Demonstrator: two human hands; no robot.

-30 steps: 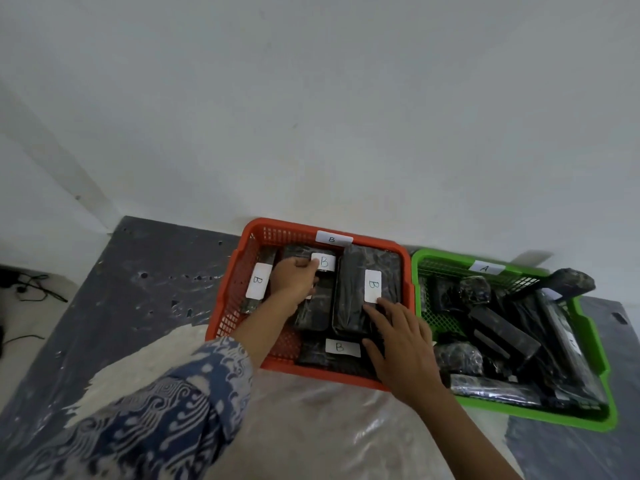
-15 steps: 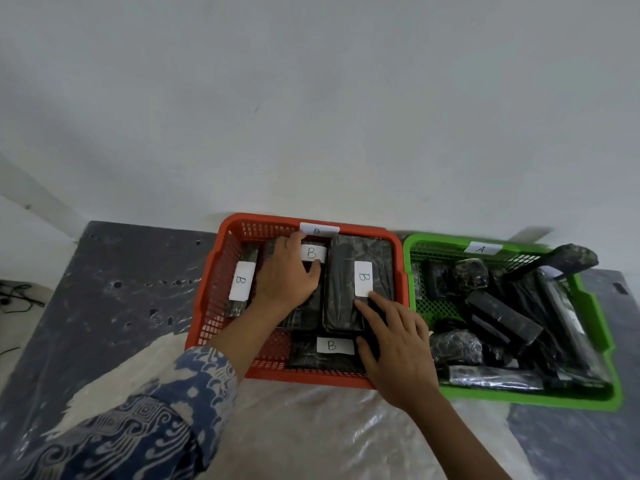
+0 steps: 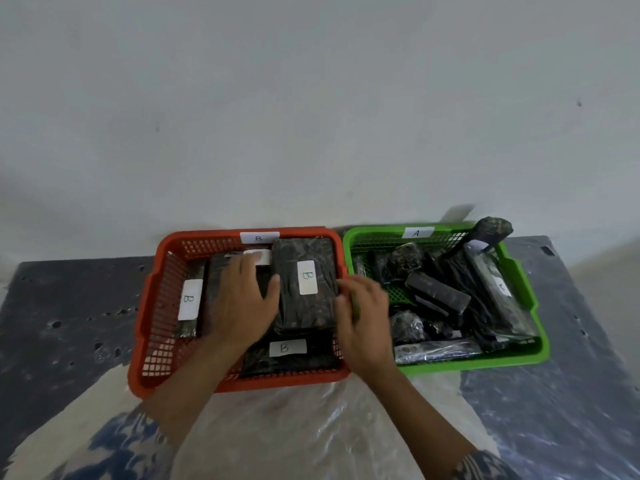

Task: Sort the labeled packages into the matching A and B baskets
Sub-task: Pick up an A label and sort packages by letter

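The orange basket (image 3: 152, 306), tagged B (image 3: 259, 238), holds dark wrapped packages with white B labels: a narrow one at the left (image 3: 189, 299), a large one at the right (image 3: 311, 251) and one along the front (image 3: 287, 348). My left hand (image 3: 242, 299) lies flat on the middle package (image 3: 218, 271), fingers spread, thumb against the large package. My right hand (image 3: 363, 317) is over the orange basket's right wall, fingers loosely bent, holding nothing that I can see. The green basket (image 3: 519, 362), tagged A (image 3: 417, 232), is full of dark packages.
Both baskets stand side by side against a white wall on a dark speckled table (image 3: 69, 306). A clear plastic sheet (image 3: 294, 427) covers the table in front of them. One package (image 3: 491, 232) sticks up over the green basket's back right corner.
My left hand slid toward me and flattened over the middle package, covering most of its label. My right hand moved right, off the front package to the orange basket's right wall.
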